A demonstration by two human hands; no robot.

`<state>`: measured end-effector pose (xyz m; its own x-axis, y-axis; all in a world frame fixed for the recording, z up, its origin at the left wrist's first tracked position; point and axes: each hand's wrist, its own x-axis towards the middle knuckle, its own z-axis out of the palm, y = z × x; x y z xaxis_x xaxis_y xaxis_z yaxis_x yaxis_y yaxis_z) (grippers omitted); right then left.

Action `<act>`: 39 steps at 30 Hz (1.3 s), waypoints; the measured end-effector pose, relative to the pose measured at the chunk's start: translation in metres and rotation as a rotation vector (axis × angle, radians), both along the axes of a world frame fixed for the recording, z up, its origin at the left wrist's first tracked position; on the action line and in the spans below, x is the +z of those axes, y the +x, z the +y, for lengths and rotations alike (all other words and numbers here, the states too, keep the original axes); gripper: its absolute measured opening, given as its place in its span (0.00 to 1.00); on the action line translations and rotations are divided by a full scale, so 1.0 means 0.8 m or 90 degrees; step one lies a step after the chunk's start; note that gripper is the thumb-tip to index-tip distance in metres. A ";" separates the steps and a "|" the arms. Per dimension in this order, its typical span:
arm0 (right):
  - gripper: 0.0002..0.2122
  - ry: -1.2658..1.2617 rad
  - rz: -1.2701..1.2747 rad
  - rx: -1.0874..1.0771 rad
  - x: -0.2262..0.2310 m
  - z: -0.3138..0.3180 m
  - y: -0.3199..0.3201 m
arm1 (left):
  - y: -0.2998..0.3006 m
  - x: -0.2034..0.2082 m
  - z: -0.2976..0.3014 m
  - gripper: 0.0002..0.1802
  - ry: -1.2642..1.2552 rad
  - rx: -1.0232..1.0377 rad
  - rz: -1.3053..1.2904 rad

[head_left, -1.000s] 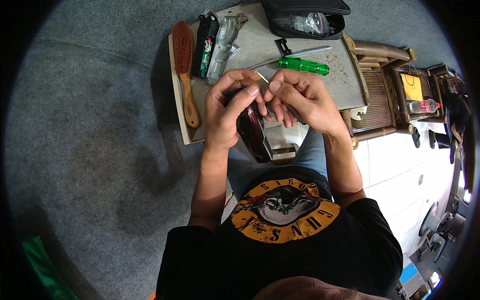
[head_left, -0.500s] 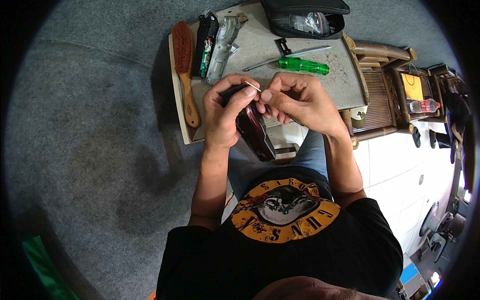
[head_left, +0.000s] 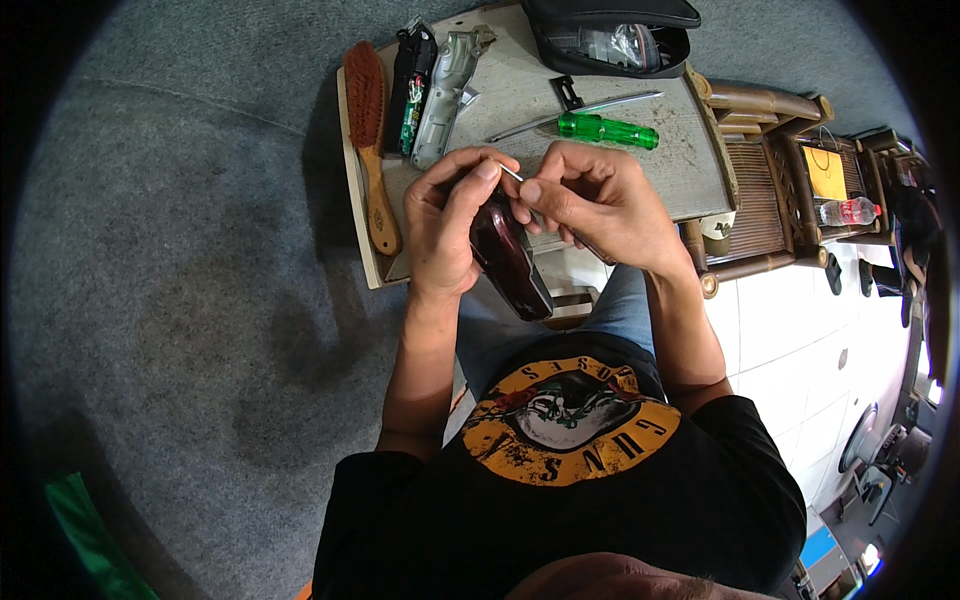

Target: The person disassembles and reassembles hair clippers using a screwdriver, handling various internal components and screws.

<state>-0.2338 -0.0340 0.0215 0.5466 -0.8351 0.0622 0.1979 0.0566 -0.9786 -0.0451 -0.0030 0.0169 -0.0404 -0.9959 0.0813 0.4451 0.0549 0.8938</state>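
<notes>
My left hand [head_left: 440, 215] is closed around a glossy dark red hair clipper [head_left: 512, 265], whose lower end points down toward my lap. The clipper's upper end is mostly covered by my fingers. From the right, my right hand [head_left: 605, 205] pinches a thin silver rod [head_left: 511, 173] between thumb and forefinger. The rod's tip reaches the left thumb and forefinger above the clipper; whether it touches them or the clipper I cannot tell. Its other end is hidden in the right hand.
On the small table [head_left: 680, 165] lie a wooden-handled brush [head_left: 376, 200], a black clipper body with exposed circuitry [head_left: 410, 90], a grey housing shell [head_left: 448, 95], a metal shaft [head_left: 610, 101] and a green screwdriver handle [head_left: 608, 130]. An open black case [head_left: 610, 15] stands behind; bamboo furniture [head_left: 755, 205] is at right.
The clipper has turned slightly in my left hand, and the left thumb has shifted a little left and up. My right hand keeps its pinch on the rod, almost in place.
</notes>
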 end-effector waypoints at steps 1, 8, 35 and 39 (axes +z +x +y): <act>0.11 -0.005 -0.007 -0.008 -0.002 0.000 0.000 | -0.001 0.001 0.000 0.10 0.004 -0.002 0.007; 0.10 -0.007 0.028 -0.020 -0.003 0.003 -0.001 | 0.001 -0.007 -0.001 0.09 0.013 -0.002 -0.047; 0.10 -0.046 -0.027 -0.065 -0.026 0.005 0.010 | -0.002 0.000 -0.001 0.09 0.029 0.034 -0.006; 0.10 -0.043 -0.045 -0.074 -0.021 0.005 0.012 | -0.006 0.001 0.000 0.09 0.020 0.037 -0.033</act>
